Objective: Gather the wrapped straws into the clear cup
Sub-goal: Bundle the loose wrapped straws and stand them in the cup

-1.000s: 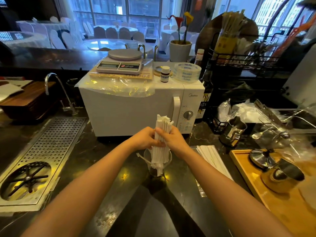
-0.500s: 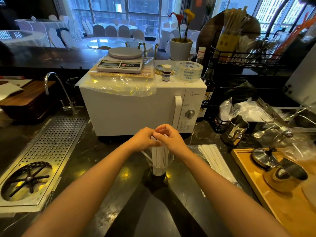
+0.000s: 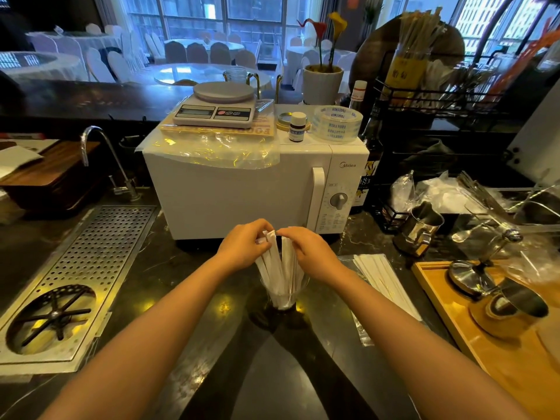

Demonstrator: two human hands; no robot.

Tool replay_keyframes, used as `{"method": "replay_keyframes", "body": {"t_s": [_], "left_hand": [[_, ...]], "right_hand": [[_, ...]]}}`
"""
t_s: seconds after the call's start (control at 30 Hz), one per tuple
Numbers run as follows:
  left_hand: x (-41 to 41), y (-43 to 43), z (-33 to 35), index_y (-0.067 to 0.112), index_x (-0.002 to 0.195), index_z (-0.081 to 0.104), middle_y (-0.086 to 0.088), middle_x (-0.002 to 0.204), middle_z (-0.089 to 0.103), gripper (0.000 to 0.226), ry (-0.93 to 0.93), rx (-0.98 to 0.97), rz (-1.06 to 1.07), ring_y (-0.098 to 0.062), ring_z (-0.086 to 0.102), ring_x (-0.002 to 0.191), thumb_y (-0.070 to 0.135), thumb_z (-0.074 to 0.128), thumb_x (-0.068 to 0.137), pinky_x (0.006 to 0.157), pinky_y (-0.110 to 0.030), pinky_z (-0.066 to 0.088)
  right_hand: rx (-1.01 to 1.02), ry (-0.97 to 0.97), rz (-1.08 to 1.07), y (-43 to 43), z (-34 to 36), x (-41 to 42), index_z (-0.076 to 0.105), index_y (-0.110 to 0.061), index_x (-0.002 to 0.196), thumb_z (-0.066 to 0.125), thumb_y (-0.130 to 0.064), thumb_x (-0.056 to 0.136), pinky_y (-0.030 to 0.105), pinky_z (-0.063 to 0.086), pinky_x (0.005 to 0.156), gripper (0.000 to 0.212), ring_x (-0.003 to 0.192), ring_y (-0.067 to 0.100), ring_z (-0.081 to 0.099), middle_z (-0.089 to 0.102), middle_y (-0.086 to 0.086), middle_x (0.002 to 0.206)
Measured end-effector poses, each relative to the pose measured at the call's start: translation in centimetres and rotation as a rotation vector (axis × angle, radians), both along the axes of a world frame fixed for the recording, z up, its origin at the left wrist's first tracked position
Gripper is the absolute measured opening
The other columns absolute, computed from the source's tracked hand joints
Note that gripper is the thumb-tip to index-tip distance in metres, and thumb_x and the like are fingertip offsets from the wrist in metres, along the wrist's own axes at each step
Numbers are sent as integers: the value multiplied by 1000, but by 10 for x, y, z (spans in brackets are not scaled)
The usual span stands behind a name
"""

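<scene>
The bench (image 3: 188, 322) is dark polished stone, super glossy with reflections. Drip tray (image 3: 100, 253) is perforated brushed metal. Straws (image 3: 280, 268) sit in matt white paper wrappers inside a clear cup (image 3: 283, 298). Microwave (image 3: 242, 192) is smooth white, tray (image 3: 454, 316) is plain wood, milk jug (image 3: 419, 230) shiny steel.

A dark, glossy stone bench (image 3: 188, 301) reflects yellow light. Behind it stands a white microwave (image 3: 242, 189), and beyond that a dining room with round tables (image 3: 209, 71) and white-covered chairs (image 3: 118, 66). Tall windows (image 3: 218, 22) fill the far wall (cool bluish daylight comes through them), showing buildings outside.
</scene>
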State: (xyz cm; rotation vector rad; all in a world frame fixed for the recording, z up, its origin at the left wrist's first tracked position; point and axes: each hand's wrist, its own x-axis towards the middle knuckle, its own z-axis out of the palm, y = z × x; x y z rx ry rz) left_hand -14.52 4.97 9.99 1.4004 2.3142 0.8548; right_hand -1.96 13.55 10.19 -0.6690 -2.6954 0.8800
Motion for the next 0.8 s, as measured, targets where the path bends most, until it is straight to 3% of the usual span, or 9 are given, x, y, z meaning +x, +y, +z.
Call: {"method": "replay_keyframes", "body": {"t_s": [0.1,0.2,0.37,0.57,0.8], "left_hand": [[-1,2,-3,18,121,48,-9,112,58,35,79,2,16,-20,55,93,17,53,87,83,-38,51],[-3,3,-8,24,133,38,-9,129,45,47,131,-31,8,-23,46,116,21,51,88,95,-38,46],[-3,3,-11,30,142,19,-6,154,20,52,180,-159,-57,-25,19,141,28,40,94,114,-43,25],[3,2,-10,30,144,5,-5,158,3,60,196,-298,-92,-25,5,144,37,37,94,117,-42,15],[7,3,-3,30,144,-2,-5,157,-6,63,236,-285,-73,-24,-3,145,42,34,93,117,-43,9]], "right_hand": [[159,-107,30,6,-5,0,39,-19,139,41,-5,94,37,18,118,47,142,19,25,38,2,149],[267,-191,64,10,-6,2,28,-20,144,37,-3,95,37,8,119,53,146,15,12,23,0,156],[336,-313,81,11,-8,5,14,-22,147,34,-14,97,42,0,119,54,147,16,-2,5,-1,160],[344,-397,39,14,-6,7,5,-26,148,37,-36,96,48,-1,118,62,146,19,-9,-6,-2,159],[305,-362,-12,19,3,12,-1,-29,147,32,-47,95,48,-2,118,64,146,19,-13,-12,-2,159]]}}
